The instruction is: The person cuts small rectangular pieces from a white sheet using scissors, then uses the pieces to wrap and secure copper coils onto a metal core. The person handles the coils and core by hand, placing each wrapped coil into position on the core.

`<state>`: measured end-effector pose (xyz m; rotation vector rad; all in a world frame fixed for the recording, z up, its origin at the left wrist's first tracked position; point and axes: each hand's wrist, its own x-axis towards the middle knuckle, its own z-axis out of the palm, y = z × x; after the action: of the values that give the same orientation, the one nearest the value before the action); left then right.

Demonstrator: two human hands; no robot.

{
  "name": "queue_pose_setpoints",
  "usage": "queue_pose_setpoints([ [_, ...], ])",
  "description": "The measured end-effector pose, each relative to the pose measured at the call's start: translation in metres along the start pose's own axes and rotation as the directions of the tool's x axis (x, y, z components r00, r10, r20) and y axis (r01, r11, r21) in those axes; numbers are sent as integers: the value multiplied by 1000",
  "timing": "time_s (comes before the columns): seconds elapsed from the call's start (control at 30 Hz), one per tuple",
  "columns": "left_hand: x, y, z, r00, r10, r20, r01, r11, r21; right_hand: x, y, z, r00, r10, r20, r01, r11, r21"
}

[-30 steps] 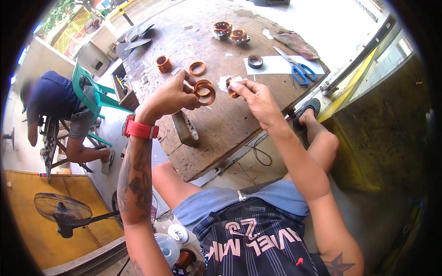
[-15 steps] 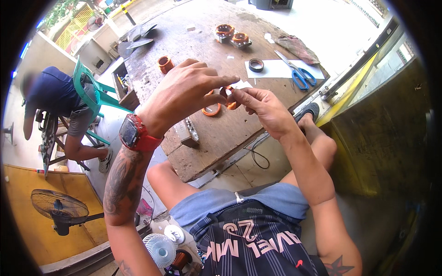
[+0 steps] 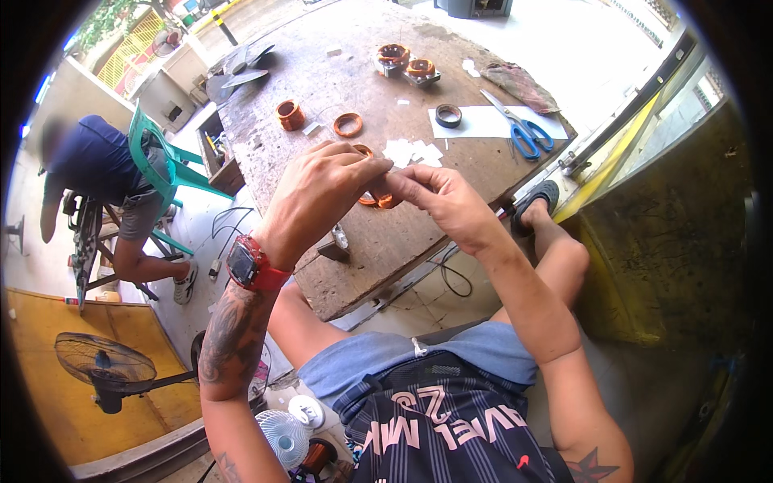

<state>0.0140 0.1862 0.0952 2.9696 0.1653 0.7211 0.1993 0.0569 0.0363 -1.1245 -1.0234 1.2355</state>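
My left hand, a red watch on its wrist, is bent over a small copper wire coil, its fingers closed near the coil's top. From the other side my right hand pinches the same coil between thumb and forefinger. The fingertips of both hands meet and hide much of it. More copper winding shows just behind the left fingers; I cannot tell whether it belongs to this coil. Beyond the hands lie a flat copper coil ring and several small white paper pieces on the wooden table.
A taller copper coil stands at the left. Two wound stators sit at the back. Rightward are a tape roll, blue-handled scissors and a cloth. A person sits by a green chair.
Both hands have shifted slightly lower. My left hand has turned and no longer covers the flat coil ring. The coil between my fingers is now more hidden.
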Motion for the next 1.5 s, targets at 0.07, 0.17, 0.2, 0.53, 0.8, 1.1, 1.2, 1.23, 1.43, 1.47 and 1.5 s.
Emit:
queue_pose_setpoints([
  [0.07, -3, -4, 1, 1000, -27, 14, 27, 999, -33, 1, 2, 2, 998, -60, -12, 58, 990, -125],
  [0.17, -5, -9, 0, 990, -128, 66, 138, 975, -174, 3, 8, 10, 999, -52, 14, 52, 998, 24],
  [0.2, -6, -9, 1, 982, -178, 68, 189, 957, -222, 2, 10, 13, 997, -79, 25, 77, 995, 66],
  [0.53, -15, -9, 9, 957, -286, 47, 286, 904, -317, -12, 9, 14, 982, -185, -33, 168, 942, -292],
  [0.8, -51, 101, 47, 810, -452, -374, 482, 876, -13, -5, 35, 31, 997, -57, -57, 74, 924, 376],
  [1.1, -54, 111, 46, 714, -629, -307, 594, 777, -209, -10, 33, 45, 945, -262, -197, 284, 954, 92],
  [1.2, -45, 93, 29, 630, -752, -193, 592, 626, -508, -17, 26, 43, 873, -462, -157, 368, 834, -410],
  [1.23, -42, 86, 25, 623, -756, -198, 521, 591, -616, -18, 24, 43, 858, -498, -125, 367, 766, -528],
  [1.43, -45, 65, 15, 596, -803, 10, 423, 303, -854, -24, 19, 37, 817, -576, -14, 359, 527, -770],
  [1.47, -46, 64, 15, 594, -805, 16, 400, 279, -873, -23, 19, 36, 829, -560, -4, 361, 539, -761],
  [1.5, -46, 62, 14, 601, -800, -1, 399, 301, -866, -21, 19, 35, 839, -544, 7, 362, 550, -753],
])
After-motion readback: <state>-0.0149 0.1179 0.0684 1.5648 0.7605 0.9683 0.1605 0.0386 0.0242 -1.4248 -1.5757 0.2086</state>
